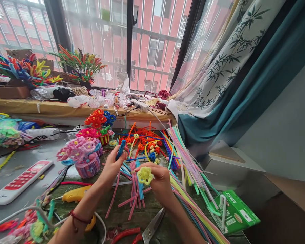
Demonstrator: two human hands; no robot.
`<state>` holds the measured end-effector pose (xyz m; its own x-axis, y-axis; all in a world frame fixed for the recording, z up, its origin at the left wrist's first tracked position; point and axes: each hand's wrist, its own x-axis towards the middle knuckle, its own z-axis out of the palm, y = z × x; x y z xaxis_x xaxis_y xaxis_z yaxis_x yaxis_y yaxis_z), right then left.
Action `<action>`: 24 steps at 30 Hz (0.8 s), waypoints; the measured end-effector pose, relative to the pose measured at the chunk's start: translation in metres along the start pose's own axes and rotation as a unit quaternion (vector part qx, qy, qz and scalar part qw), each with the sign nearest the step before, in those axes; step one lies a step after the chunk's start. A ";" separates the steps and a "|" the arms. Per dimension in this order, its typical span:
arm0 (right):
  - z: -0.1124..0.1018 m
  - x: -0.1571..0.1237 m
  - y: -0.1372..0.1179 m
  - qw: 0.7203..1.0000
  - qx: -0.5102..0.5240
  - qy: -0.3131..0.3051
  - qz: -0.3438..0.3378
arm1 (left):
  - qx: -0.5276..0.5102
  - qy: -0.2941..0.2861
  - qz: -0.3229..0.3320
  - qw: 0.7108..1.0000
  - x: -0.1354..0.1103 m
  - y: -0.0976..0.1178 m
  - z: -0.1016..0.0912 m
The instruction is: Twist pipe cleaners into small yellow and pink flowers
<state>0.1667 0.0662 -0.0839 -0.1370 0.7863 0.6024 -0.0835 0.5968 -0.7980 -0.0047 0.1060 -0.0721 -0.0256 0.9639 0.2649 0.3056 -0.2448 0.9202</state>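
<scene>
My left hand [115, 162] is closed around a short blue cylinder [121, 149], upright and slightly tilted; I cannot make out its exact kind. To its right, my right hand [159, 181] pinches a pale yellow pipe-cleaner flower [145, 176], its open petals facing me. Beneath both hands lie cut pink pipe cleaners [134, 193] and blue pipe cleaners [139, 184]. Left of my left hand stands a striped pot of pink pipe-cleaner flowers [78, 149]. A yellow glue gun [75, 194] lies beside my left forearm, and scissors [154, 227] rest below my right hand.
Long pastel pipe cleaners [190, 166] stretch along the right, near a green box [240, 211]. Orange flower pieces [142, 139] are heaped behind my hands. A white remote [20, 183] lies at left. Bottles [108, 100] and pipe-cleaner plants [82, 66] line the windowsill.
</scene>
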 end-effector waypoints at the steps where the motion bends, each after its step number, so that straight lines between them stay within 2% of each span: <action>1: 0.000 0.000 0.002 1.000 -0.007 -0.001 0.000 | -0.027 -0.001 0.001 1.000 -0.003 0.002 -0.001; 4: 0.000 0.000 0.005 1.000 -0.026 -0.008 -0.002 | -0.085 -0.034 0.002 0.996 -0.012 0.011 -0.006; 6: -0.001 0.000 0.005 0.999 -0.034 -0.018 -0.006 | -0.100 -0.075 0.002 0.992 -0.019 0.020 -0.011; 9: -0.002 -0.001 0.003 0.999 -0.036 -0.037 -0.002 | -0.082 -0.133 0.004 0.988 -0.026 0.034 -0.017; 11: -0.003 -0.001 0.002 0.998 -0.037 -0.045 0.000 | -0.046 -0.193 0.002 0.980 -0.029 0.041 -0.019; 17: -0.003 -0.001 -0.003 0.998 -0.053 -0.045 0.006 | -0.025 -0.202 -0.009 0.979 -0.032 0.046 -0.018; 21: -0.002 -0.003 -0.006 0.997 -0.072 -0.013 -0.024 | -0.032 -0.202 -0.022 0.979 -0.035 0.047 -0.019; 24: -0.002 -0.003 -0.007 0.995 -0.089 -0.019 -0.034 | -0.035 -0.199 -0.010 0.979 -0.036 0.047 -0.019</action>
<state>0.1698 0.0597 -0.0804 -0.1751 0.7387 0.6509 0.0823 0.6698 -0.7379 -0.0073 0.0576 -0.0326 0.3472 0.9293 0.1260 0.2428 -0.2189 0.9450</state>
